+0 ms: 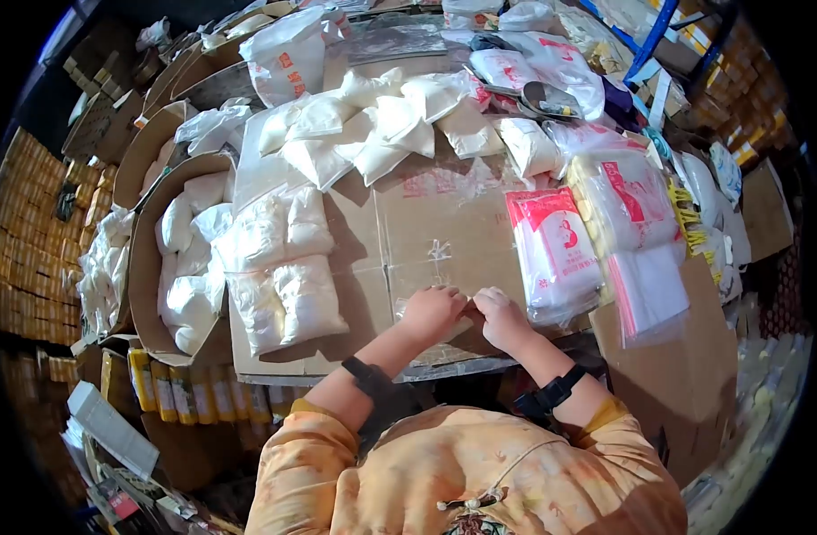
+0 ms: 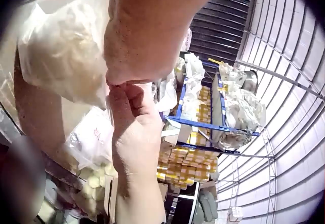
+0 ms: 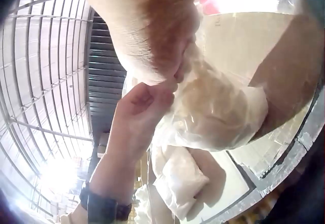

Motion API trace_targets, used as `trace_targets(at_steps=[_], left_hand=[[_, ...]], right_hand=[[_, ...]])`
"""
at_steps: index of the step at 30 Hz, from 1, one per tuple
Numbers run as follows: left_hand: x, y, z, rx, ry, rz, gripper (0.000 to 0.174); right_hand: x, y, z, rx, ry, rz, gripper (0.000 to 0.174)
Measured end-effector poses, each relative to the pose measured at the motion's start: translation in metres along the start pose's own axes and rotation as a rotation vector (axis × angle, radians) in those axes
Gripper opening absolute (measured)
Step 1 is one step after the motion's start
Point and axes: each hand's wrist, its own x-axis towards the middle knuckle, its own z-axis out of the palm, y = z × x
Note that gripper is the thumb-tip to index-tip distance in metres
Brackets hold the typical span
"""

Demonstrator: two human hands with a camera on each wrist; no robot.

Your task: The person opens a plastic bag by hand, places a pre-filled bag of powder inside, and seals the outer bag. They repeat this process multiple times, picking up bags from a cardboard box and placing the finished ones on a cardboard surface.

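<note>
A clear plastic bag with pale contents, the bag (image 2: 66,54) in the left wrist view and the bag (image 3: 216,110) in the right wrist view, extends from the fingers of both hands. My left hand (image 1: 433,312) (image 2: 147,36) and right hand (image 1: 502,319) (image 3: 152,36) meet near the table's front edge, fingers curled, pinching the bag's gathered edge between them. From the head view the hands and forearms largely hide this bag. Filled white bags (image 1: 284,267) lie left of the left hand; a red-and-white pack of plastic bags (image 1: 556,250) lies right of the right hand.
More white filled bags (image 1: 382,125) lie across the cardboard-covered table (image 1: 435,223). An open carton (image 1: 144,267) of filled bags stands left. A metal scoop (image 1: 551,100) rests at the back right, near stacked plastic bags (image 1: 627,201). A cardboard flap (image 1: 676,383) is at the front right.
</note>
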Motion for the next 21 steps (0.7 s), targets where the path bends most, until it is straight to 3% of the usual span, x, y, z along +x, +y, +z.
trace_targets(at_steps=[10, 21], left_hand=[[-0.036, -0.036, -0.030, 0.084, 0.106, 0.061, 0.007], [-0.074, -0.051, -0.045, 0.183, 0.105, 0.007, 0.009]], right_hand=[[0.012, -0.006, -0.003, -0.110, 0.020, -0.098, 0.006], [-0.003, 0.007, -0.034, -0.111, 0.003, 0.034, 0.006]])
